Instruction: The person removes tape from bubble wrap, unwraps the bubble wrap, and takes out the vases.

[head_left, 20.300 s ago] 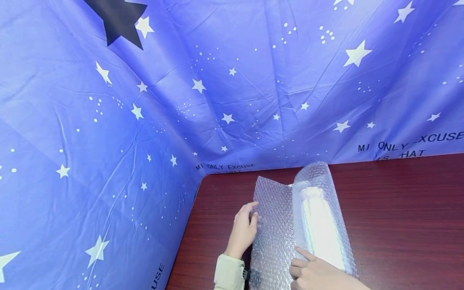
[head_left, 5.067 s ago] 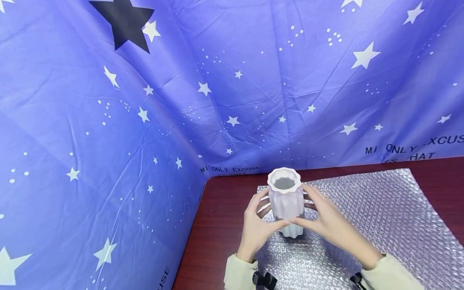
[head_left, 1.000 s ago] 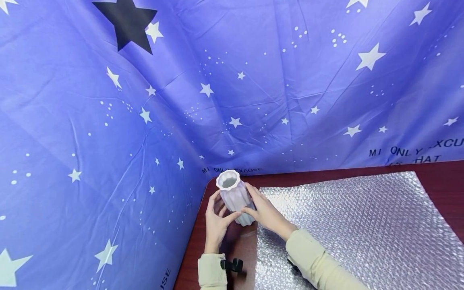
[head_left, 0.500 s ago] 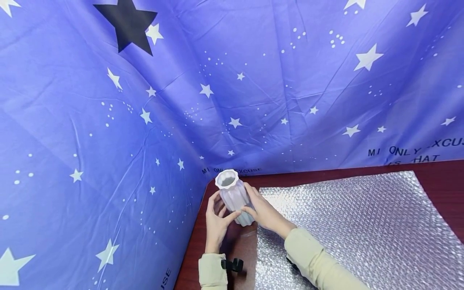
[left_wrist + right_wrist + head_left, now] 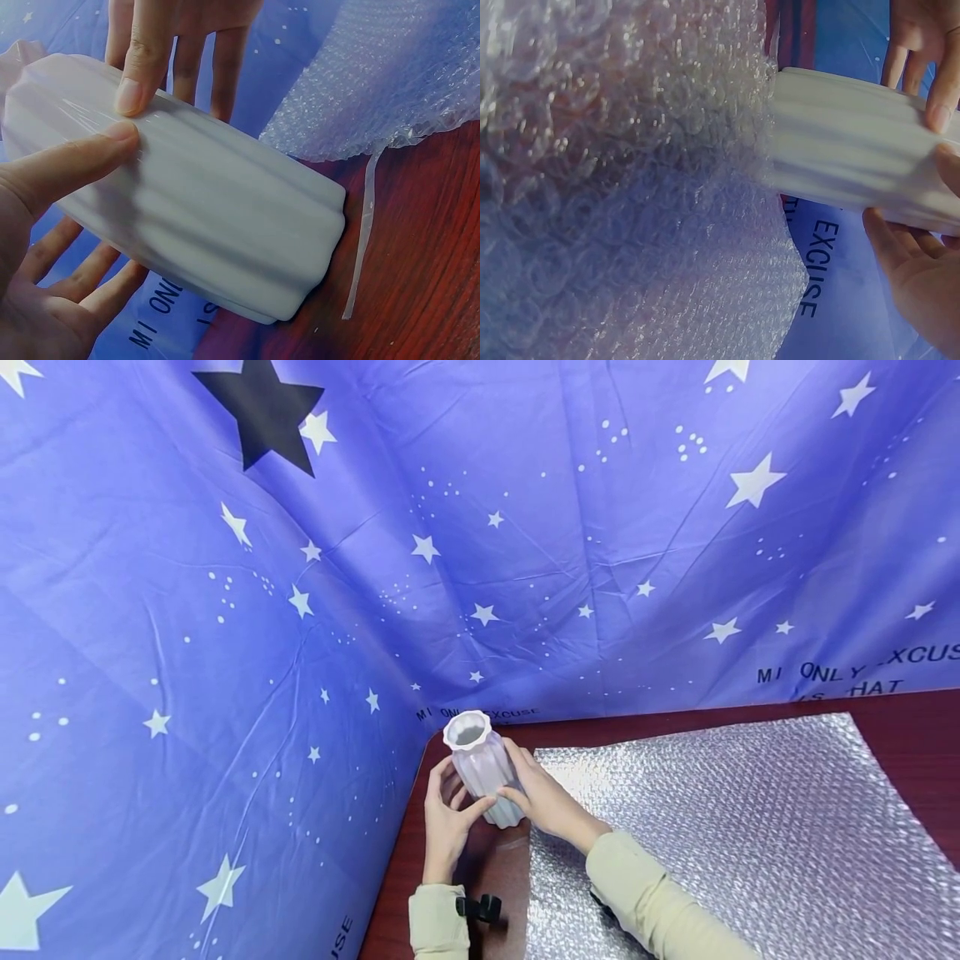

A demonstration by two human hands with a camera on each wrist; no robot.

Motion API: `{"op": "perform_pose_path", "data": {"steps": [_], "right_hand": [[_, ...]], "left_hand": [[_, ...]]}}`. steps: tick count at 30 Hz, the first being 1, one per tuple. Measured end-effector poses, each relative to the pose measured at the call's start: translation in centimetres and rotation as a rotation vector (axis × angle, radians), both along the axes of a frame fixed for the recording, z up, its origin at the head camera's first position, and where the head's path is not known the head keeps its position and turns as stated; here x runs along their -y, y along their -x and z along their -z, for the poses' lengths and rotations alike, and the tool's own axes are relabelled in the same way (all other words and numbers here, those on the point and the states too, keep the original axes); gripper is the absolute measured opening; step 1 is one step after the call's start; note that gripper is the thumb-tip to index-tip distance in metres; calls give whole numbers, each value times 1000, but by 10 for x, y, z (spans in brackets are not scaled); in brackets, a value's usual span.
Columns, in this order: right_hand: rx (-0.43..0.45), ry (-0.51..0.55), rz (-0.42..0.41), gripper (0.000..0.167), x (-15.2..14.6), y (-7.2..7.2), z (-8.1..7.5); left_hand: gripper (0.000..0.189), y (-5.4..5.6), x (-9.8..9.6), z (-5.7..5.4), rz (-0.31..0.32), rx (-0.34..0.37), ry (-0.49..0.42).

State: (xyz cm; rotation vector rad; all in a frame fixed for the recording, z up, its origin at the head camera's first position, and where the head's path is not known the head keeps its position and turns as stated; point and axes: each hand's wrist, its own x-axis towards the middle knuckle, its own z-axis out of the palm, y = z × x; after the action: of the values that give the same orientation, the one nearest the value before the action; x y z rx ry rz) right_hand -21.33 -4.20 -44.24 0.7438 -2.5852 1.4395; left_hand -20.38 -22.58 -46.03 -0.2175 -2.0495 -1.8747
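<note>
A white fluted vase [image 5: 483, 768] with a scalloped rim stands at the back left of the table, its mouth up and leaning left in the head view. My left hand [image 5: 447, 827] grips its left side, fingers behind and thumb across the front. From the right, my right hand [image 5: 553, 800] holds it the same way, and the two thumbs nearly meet on the front. In the left wrist view the smooth ribbed body of the vase [image 5: 225, 202] fills the middle, its base close over the red wood. Bubble wrap [image 5: 630, 180] hides the base in the right wrist view.
A large sheet of bubble wrap [image 5: 735, 827] lies flat to the right, under my right forearm. A thin clear strip [image 5: 364, 240] hangs from its edge. The dark red table [image 5: 922, 735] meets a blue star-printed curtain [image 5: 525, 610] at the back and left.
Earlier a pale object lay under folded bubble wrap; later both hands held the vase over the spread sheet. It then moved left, off the sheet. During the last second it has hardly moved.
</note>
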Motion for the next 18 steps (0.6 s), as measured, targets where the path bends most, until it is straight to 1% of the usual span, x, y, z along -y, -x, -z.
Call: {"op": "perform_pose_path", "data": {"steps": [5, 7, 13, 18], "right_hand": [[-9, -6, 9, 76, 0, 0, 1], [-9, -9, -1, 76, -1, 0, -1], [-24, -1, -45, 77, -4, 3, -9], [-39, -21, -42, 78, -8, 3, -14]], "left_hand": [[85, 0, -1, 0, 5, -4, 10], [85, 0, 0, 0, 2, -10, 20], [80, 0, 2, 0, 4, -42, 39], [75, 0, 2, -4, 22, -82, 47]]}}
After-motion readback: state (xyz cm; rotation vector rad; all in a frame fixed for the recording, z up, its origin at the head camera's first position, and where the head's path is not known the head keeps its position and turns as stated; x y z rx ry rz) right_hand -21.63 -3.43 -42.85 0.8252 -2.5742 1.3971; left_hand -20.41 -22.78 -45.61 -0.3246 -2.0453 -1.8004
